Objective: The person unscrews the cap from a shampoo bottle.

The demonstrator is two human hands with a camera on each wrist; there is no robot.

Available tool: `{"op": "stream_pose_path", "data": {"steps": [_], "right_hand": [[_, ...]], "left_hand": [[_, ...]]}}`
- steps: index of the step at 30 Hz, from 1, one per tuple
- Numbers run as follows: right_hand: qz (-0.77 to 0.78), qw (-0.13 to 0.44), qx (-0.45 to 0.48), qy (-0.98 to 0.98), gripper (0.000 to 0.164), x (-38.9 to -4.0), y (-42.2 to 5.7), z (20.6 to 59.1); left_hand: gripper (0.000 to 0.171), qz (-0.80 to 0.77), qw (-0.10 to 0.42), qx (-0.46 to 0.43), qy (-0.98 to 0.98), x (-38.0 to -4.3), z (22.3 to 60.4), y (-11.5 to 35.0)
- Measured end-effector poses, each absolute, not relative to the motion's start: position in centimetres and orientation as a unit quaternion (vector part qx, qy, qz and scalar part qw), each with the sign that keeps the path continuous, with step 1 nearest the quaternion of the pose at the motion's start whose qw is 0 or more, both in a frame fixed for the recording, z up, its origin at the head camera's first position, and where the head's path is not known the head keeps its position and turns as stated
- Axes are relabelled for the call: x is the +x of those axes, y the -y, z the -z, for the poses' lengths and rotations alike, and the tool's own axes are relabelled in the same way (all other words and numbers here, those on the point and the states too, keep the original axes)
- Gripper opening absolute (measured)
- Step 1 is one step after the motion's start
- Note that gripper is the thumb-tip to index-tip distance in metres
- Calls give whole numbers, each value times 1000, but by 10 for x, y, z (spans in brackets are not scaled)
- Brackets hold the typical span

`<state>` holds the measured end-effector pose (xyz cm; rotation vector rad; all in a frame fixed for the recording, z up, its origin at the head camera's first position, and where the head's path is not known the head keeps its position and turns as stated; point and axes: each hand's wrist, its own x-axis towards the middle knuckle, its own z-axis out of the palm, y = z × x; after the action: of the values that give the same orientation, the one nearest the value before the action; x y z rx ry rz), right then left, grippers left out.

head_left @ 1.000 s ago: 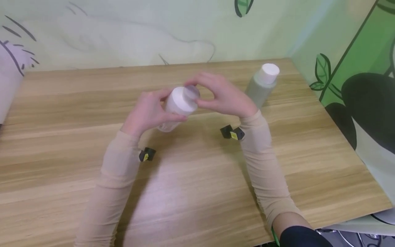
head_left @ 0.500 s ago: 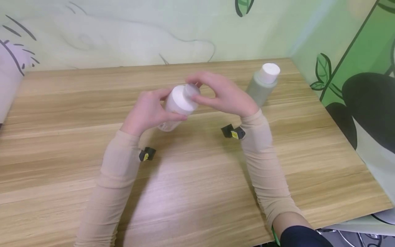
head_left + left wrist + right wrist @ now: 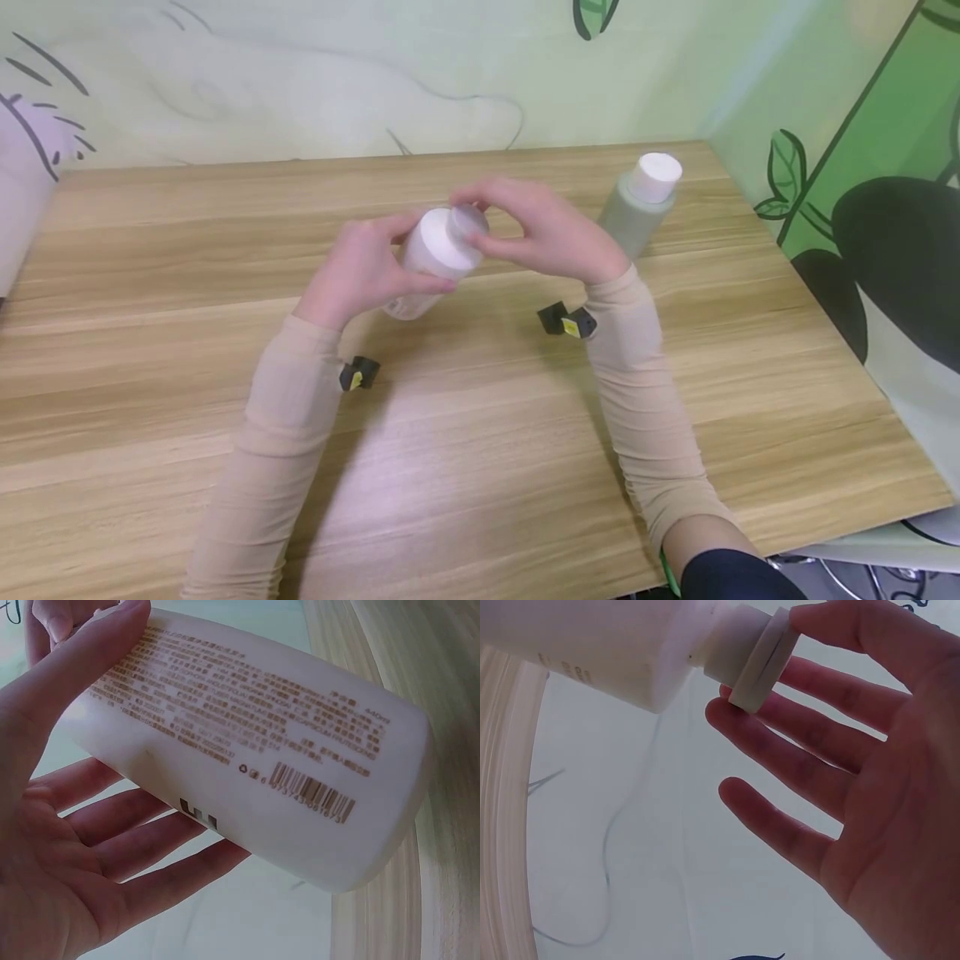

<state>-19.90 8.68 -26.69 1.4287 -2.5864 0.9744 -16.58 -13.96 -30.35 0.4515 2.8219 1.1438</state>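
Note:
A white plastic bottle [image 3: 247, 750] with brown print and a barcode leans to the right over the table. My left hand [image 3: 360, 271] grips its body, thumb along the near side and fingers behind and beneath it. My right hand [image 3: 543, 229] pinches the round cap [image 3: 763, 660] at the bottle's upper end between thumb and fingertips. In the right wrist view the cap sits at the neck [image 3: 735, 641], and the little finger stretches out away from it. The head view has the bottle's base showing below my left thumb.
A grey-green bottle [image 3: 637, 212] with a white cap stands on the wooden table [image 3: 480, 467], behind my right wrist. A painted wall [image 3: 337, 83] runs along the table's back edge. A small black device [image 3: 567, 321] sits at my right wrist, another at the left.
My right fingers and thumb have shifted on the cap, which was blurred a second ago, with the thumb now farther over it. The left hand and bottle stay nearly in place.

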Motion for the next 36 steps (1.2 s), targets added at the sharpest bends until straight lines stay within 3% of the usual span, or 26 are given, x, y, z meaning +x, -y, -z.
{"op": "stream_pose_path", "data": {"steps": [19,30,36], "right_hand": [[-326,11,526,785,41,-199,-88,266],[-301,39,415,858,44,-199,-82,266],[-287,53,423,858,37,-198,-78,269]], "left_hand": [[73,-364,36,147,-919,-166,303,140],[71,-373,43,138,-917,-165,301,142],[71,-370,35,147,-917,-165,301,141]]}}
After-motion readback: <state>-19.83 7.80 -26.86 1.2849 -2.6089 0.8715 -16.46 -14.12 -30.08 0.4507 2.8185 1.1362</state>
